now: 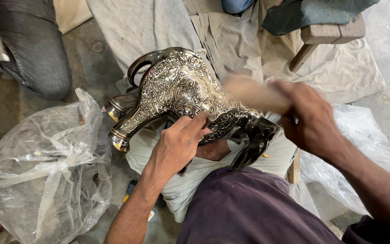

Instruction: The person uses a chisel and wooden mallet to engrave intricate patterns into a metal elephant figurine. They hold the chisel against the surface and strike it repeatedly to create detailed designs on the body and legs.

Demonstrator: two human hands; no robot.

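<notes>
You had the engraved metal animal figure (181, 90) lying on its side across your lap, resting on the pale cloth (190, 176) over your knees, w/ its legs pointing out to your left and its dark head end tipped down toward your right thigh. That position put the broad patterned flank up, facing you, so the surface under work was easy to reach.

Your left hand (177, 144) was pressed against the lower belly of the figure, fingers wrapped up over the edge and thumb on the near side, closed on it, apparently to pin it so it couldn't roll or slide on the cloth. Your right hand (310, 122) was curled shut round a light wooden handle (253, 94) that crossed over the figure's back; the handle was motion-blurred, so I can't tell what its working end was or whether it touched the metal. Probably a mallet or a brush, but that's a guess.

The cloth seemed to cushion the piece & keep the metal off your clothes. To your left on the floor sat a knotted clear plastic bag (41, 171), just beside the figure's feet; another sheet of clear plastic (366, 162) lay to your right. Grey drop cloths (159, 22) covered the floor ahead, w/ a wooden stool (326, 38) at the far right. Another person's knee in grey jeans (32, 49) was at top left, well apart from your hands.
</notes>
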